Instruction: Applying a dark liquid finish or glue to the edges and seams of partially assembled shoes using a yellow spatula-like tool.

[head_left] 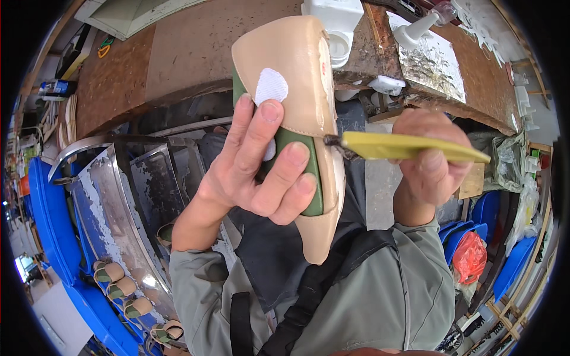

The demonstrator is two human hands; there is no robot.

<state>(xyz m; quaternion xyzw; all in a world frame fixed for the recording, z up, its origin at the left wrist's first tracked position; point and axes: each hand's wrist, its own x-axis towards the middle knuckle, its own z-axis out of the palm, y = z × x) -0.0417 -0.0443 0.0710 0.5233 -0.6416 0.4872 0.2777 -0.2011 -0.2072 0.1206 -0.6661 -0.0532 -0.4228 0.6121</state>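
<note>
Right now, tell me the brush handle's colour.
The brush handle is yellow, clearest in the head view.

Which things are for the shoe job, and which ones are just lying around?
For the job:
beige-and-green shoe, held in the left hand
yellow-handled brush, held in the right hand

Probably just lying around:
red plastic bag
crumpled clear plastic
</note>
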